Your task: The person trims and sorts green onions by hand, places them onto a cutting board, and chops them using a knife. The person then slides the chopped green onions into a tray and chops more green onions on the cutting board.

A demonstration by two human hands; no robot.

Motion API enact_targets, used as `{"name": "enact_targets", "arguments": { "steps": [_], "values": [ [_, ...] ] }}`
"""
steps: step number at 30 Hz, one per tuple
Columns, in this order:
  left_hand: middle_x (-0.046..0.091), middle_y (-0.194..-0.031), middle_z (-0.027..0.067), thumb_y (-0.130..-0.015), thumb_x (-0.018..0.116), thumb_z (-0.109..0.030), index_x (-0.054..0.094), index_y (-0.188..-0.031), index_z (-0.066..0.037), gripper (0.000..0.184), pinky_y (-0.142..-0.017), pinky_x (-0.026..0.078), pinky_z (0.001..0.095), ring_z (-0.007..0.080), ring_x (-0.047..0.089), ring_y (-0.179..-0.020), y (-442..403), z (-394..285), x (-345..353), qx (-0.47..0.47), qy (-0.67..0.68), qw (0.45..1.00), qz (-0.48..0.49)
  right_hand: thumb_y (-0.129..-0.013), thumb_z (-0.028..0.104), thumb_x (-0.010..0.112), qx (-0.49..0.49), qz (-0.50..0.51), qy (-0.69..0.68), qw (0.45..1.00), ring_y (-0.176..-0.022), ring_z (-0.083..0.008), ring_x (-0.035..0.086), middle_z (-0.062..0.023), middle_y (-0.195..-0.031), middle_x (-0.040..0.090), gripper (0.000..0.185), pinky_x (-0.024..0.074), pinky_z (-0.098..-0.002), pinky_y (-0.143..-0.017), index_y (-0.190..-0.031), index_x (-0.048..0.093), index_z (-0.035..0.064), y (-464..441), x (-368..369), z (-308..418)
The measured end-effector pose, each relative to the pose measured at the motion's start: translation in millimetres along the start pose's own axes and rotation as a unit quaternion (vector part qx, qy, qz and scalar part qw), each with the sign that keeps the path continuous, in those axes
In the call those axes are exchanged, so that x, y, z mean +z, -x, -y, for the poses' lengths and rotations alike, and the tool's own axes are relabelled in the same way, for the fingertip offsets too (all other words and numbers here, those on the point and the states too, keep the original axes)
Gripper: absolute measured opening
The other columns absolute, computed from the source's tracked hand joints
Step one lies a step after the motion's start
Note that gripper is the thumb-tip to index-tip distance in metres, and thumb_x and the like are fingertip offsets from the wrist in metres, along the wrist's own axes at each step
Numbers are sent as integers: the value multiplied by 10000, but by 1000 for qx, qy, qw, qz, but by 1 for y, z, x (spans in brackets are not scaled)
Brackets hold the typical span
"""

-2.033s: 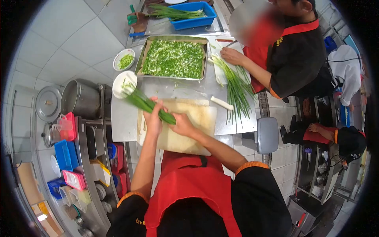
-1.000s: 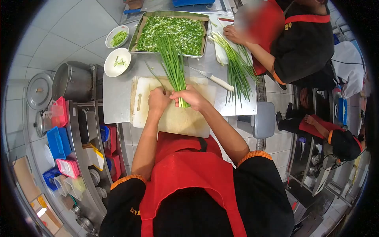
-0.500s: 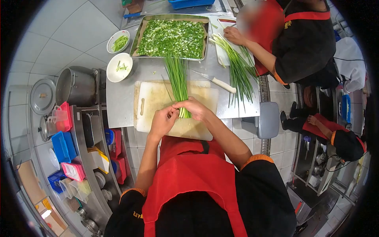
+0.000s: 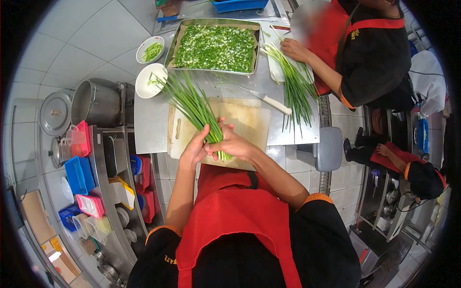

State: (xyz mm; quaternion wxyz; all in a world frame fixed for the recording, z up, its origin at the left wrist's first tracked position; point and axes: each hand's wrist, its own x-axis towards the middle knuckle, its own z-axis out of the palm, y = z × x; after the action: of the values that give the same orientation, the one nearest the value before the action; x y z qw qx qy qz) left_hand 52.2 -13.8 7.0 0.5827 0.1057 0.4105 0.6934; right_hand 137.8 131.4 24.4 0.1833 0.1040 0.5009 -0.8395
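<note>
A bunch of green onions [image 4: 194, 105] slants over the cutting board [image 4: 247, 115], its green tops pointing up and left toward a white bowl [image 4: 151, 80] with a few cut pieces in it. Wrapped round the lower part of the bunch is my left hand [image 4: 196, 145], with the thumb along the stalks. My right hand [image 4: 235, 144] closes on the bunch from the other side, just above the pale cut ends. A knife [image 4: 274, 103] with a white handle lies right of the board on the metal table [image 4: 151, 129].
Chopped green onion fills a tray [image 4: 256, 60] behind the board. A small bowl [image 4: 150, 49] of cut greens stands at its left. On the right, a co-worker's hand [image 4: 294, 49] touches more green onions [image 4: 297, 91] on a white board. A grey bin [image 4: 329, 149] stands beside the table.
The bunch has tilted from nearly upright to leaning up and left. My left hand has moved from beside the stalks to around them, while my right hand still holds on.
</note>
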Motion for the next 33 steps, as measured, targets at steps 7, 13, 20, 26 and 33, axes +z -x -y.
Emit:
{"name": "enact_targets", "arguments": {
  "steps": [7, 13, 20, 26, 33],
  "values": [
    [447, -1433, 236, -803, 548, -764, 259, -1496, -27, 1052, -1068, 441, 479, 369, 447, -1334, -17, 32, 11, 121, 53, 990, 49, -825, 54, 678, 35, -60, 145, 987, -704, -246, 645, -177, -920, 610, 635, 535, -354, -606, -1272, 245, -71, 18, 8, 16],
    [420, -1483, 141, -793, 566, -758, 265, -1497, -58, 1037, -1141, 315, 467, 336, 414, -1358, -8, 84, 8, 101, 412, 906, 0, -780, 88, 659, -54, -186, 378, 905, -906, -480, 640, -323, -1054, 603, 572, 522, -482, -810, -1199, 297, -56, 22, -11, -20],
    [421, -1487, 95, -912, 586, -566, 402, -1417, -60, 738, -1107, 367, 443, 306, 425, -1347, -22, 63, 15, 162, 274, 944, -85, -782, 76, 657, 61, -209, 476, 852, -872, -479, 651, -311, -890, 653, 422, 527, -515, -770, -1106, 433, -75, 38, -13, -11],
    [638, -1107, 140, -939, 661, -329, 455, -1320, -28, 527, -870, 528, 378, 257, 641, -985, -36, 51, 7, 99, 254, 942, -195, -770, 56, 660, 33, -239, 523, 818, -832, -479, 651, -299, -869, 656, 264, 523, -513, -732, -988, 553, -45, 30, -8, -25],
    [625, -808, 57, -826, 736, -29, 453, -1229, 31, 496, -673, 497, 260, 136, 608, -704, -25, -8, 64, 321, -159, 895, -266, -685, 109, 771, -369, -273, 427, 779, -895, -387, 629, -176, -904, 660, 404, 456, -483, -829, -1030, 591, -2, -8, -31, -72]
  ]
}}
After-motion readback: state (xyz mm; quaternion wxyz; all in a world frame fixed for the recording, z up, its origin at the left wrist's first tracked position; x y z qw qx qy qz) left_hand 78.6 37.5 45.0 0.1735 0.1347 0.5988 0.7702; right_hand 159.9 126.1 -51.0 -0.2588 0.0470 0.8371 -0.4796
